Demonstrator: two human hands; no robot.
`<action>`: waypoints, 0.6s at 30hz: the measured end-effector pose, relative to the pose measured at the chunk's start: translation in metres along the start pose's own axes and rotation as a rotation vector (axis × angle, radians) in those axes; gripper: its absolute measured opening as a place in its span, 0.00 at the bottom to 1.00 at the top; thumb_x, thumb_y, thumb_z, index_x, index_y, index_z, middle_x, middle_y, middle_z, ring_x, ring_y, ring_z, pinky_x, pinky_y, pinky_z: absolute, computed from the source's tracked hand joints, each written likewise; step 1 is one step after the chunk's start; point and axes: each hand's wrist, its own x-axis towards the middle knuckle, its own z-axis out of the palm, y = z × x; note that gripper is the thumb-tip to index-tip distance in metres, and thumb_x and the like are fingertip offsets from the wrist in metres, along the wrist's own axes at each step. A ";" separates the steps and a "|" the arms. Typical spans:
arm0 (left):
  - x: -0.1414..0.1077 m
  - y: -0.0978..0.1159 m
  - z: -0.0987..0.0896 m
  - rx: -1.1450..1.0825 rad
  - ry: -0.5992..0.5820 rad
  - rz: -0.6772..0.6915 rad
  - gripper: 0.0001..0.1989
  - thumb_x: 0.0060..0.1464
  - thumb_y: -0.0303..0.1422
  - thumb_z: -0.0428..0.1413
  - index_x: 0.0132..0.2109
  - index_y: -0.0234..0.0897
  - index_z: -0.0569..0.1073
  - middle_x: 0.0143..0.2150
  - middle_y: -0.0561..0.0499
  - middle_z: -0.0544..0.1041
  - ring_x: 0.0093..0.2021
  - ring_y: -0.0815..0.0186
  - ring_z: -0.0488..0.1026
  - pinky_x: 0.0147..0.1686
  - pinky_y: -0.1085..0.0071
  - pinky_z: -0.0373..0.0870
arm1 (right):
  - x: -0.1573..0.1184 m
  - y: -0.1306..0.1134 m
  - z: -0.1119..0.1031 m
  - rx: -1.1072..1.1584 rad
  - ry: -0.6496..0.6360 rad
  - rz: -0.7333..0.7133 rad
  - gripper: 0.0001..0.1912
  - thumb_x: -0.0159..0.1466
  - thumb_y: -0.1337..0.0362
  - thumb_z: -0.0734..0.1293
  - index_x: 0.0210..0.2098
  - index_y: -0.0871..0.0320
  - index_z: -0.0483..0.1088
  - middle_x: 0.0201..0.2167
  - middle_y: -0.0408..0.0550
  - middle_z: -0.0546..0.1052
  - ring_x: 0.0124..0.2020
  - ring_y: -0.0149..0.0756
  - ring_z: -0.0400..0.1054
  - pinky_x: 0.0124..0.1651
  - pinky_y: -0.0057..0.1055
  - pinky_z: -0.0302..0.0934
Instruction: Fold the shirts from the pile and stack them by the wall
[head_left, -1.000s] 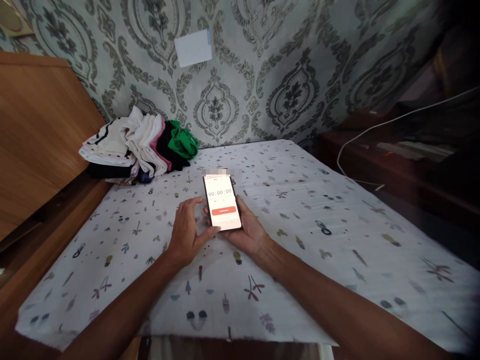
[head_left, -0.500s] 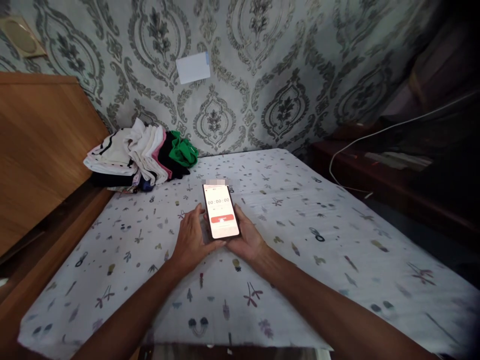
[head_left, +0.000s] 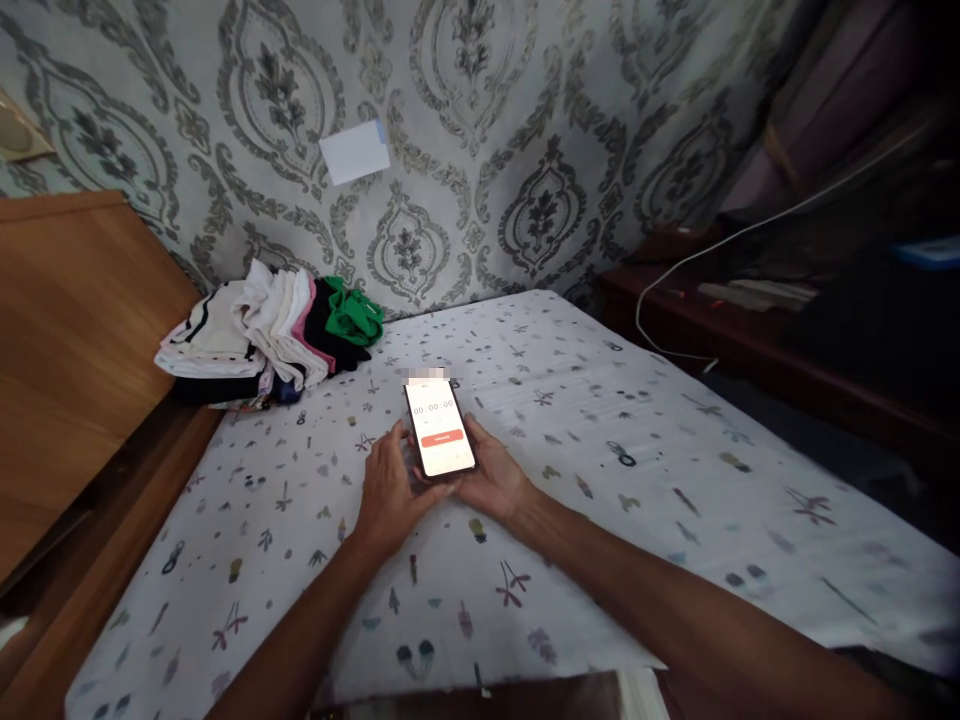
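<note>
A smartphone (head_left: 440,425) is held above the bed, its lit screen facing me with 00:00:00 and a red button on it. My right hand (head_left: 491,475) cradles it from the right and underneath, fingers partly hidden behind it. On the other side, my left hand (head_left: 390,490) curls against the phone's left edge, its thumb near the lower corner. Below both hands lies a white sheet (head_left: 570,540) with small printed figures.
Folded clothes (head_left: 247,335) are stacked at the far left, beside a wooden headboard (head_left: 67,360). A patterned wall (head_left: 480,150) carries a sheet of white paper (head_left: 355,152). At right, a white cable (head_left: 652,290) runs over a dark red surface (head_left: 660,320).
My view has tilted and shifted slightly, so the wall and clothes appear further left. Both hands keep the phone in nearly the same place.
</note>
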 end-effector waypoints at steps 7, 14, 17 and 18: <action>-0.005 0.031 -0.013 -0.013 0.212 0.279 0.31 0.62 0.41 0.55 0.67 0.38 0.54 0.61 0.35 0.66 0.63 0.48 0.64 0.58 0.45 0.65 | 0.001 -0.005 -0.001 0.064 0.034 -0.031 0.22 0.73 0.54 0.53 0.50 0.62 0.71 0.36 0.52 0.82 0.37 0.42 0.77 0.45 0.45 0.70; -0.038 0.083 -0.004 0.147 -0.205 0.888 0.17 0.62 0.38 0.54 0.57 0.45 0.70 0.60 0.41 0.72 0.62 0.52 0.67 0.59 0.46 0.68 | -0.001 -0.008 -0.004 0.046 -0.026 -0.014 0.22 0.71 0.57 0.57 0.58 0.63 0.67 0.44 0.56 0.81 0.43 0.44 0.77 0.46 0.44 0.68; -0.059 0.113 0.008 0.277 -0.488 1.091 0.14 0.61 0.41 0.56 0.53 0.63 0.72 0.61 0.53 0.72 0.62 0.58 0.67 0.51 0.53 0.75 | -0.001 -0.008 -0.006 0.056 -0.034 -0.025 0.22 0.71 0.57 0.57 0.60 0.60 0.65 0.48 0.56 0.80 0.48 0.46 0.75 0.47 0.45 0.67; -0.066 0.124 0.013 0.300 -0.527 1.110 0.14 0.62 0.41 0.56 0.54 0.63 0.72 0.61 0.54 0.72 0.61 0.59 0.68 0.49 0.55 0.75 | -0.001 -0.008 -0.006 0.049 -0.032 -0.021 0.23 0.71 0.56 0.58 0.60 0.60 0.65 0.49 0.56 0.79 0.49 0.46 0.75 0.47 0.45 0.67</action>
